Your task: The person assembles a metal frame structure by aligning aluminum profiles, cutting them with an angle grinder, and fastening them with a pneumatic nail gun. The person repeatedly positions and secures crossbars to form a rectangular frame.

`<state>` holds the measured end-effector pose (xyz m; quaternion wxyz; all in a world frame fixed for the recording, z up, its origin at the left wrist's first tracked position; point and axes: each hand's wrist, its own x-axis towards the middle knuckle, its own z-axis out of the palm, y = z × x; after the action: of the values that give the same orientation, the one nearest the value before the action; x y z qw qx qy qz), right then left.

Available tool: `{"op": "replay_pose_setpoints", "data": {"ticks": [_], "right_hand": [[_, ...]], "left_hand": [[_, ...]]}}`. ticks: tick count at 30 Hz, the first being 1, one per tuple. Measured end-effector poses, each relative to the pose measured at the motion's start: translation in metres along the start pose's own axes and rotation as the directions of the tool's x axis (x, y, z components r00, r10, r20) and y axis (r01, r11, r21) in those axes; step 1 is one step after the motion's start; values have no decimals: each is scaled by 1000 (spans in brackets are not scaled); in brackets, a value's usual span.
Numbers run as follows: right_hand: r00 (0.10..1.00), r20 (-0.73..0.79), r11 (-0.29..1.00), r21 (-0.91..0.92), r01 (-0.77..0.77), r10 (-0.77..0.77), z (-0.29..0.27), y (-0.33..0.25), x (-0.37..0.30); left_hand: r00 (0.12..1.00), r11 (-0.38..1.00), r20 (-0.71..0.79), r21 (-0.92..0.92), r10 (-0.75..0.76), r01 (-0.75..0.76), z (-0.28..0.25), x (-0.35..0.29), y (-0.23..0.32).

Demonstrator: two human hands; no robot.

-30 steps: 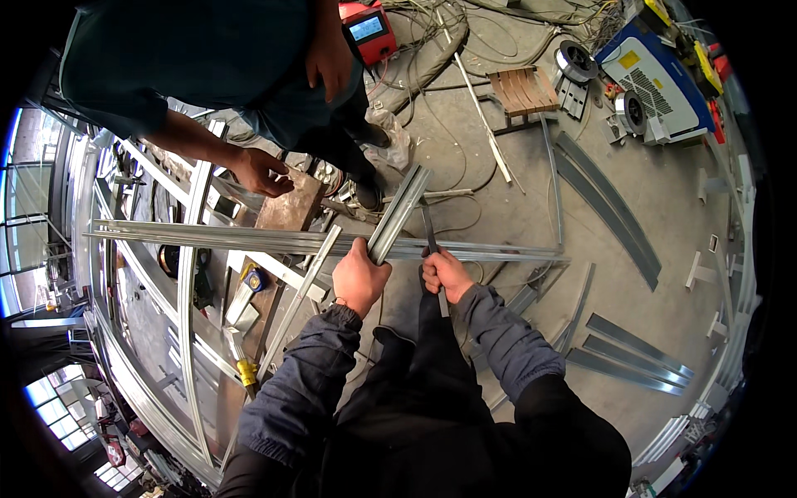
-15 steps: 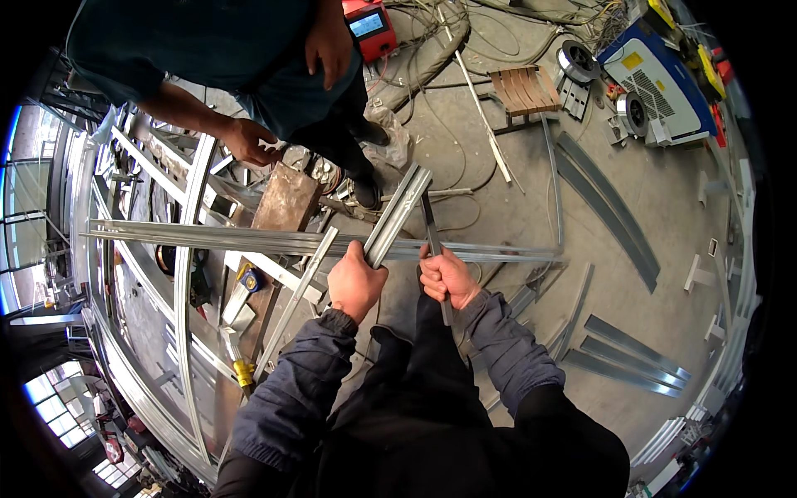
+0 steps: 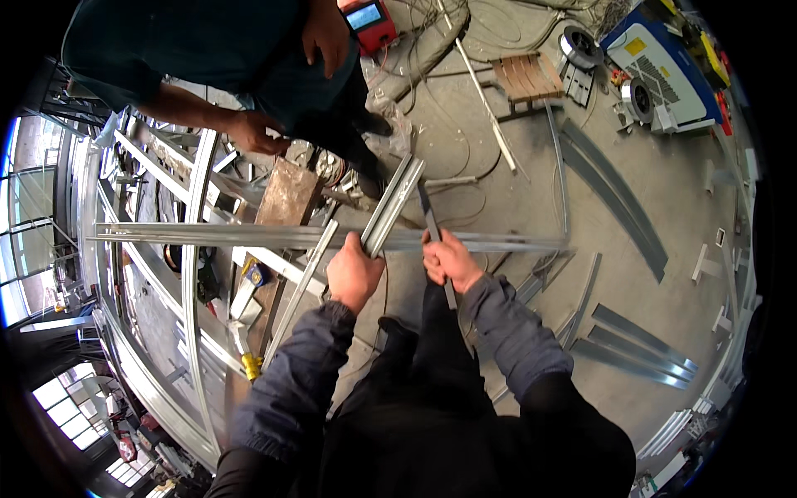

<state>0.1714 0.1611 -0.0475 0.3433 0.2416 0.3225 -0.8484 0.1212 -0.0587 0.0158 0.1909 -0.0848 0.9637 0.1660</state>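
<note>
Left hand [image 3: 355, 274] grips a channel [image 3: 393, 206], right hand [image 3: 452, 261] a bar [image 3: 430, 214] (now tilted slightly more).

1. Left-hand windows [image 3: 60, 415] glowed nearly white.
2. Glare whitened the lower ends of metal strips [image 3: 639, 352] at right.
3. Black clothes [image 3: 398, 452] showed little detail.
4. Straight edges bowed toward a black rim.
5. Fine details looked slightly soft.

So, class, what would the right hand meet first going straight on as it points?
Going up and left, the right hand would probably first meet the short silver channel held by the left hand; the long strips seem lower, though depth is unclear.
</note>
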Motion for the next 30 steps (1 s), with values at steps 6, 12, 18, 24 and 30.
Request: {"op": "replay_pose_setpoints", "data": {"ticks": [6,12,18,24,30], "right_hand": [[983,-135,992,46,-121,126,-61,43,22],[959,-159,965,155,-209,234,-68,68,2],[921,-387,997,-74,11,-39,-44,59,-16],[660,-109,538,-684,493,-743,-35,33,-50],[730,149,381,-774,506,-667,9,-2,-54]], "left_hand": [[999,1000,50,5,-15,14,5,2,-2],[997,999,71,-46,-8,12,2,-1,-2],[997,984,37,-164,71,-64,1,-4,-12],[919,932,-231,-98,321,-350,-26,-55,-48],[989,844,-10,-520,150,-133,-61,-200,-154]]}}
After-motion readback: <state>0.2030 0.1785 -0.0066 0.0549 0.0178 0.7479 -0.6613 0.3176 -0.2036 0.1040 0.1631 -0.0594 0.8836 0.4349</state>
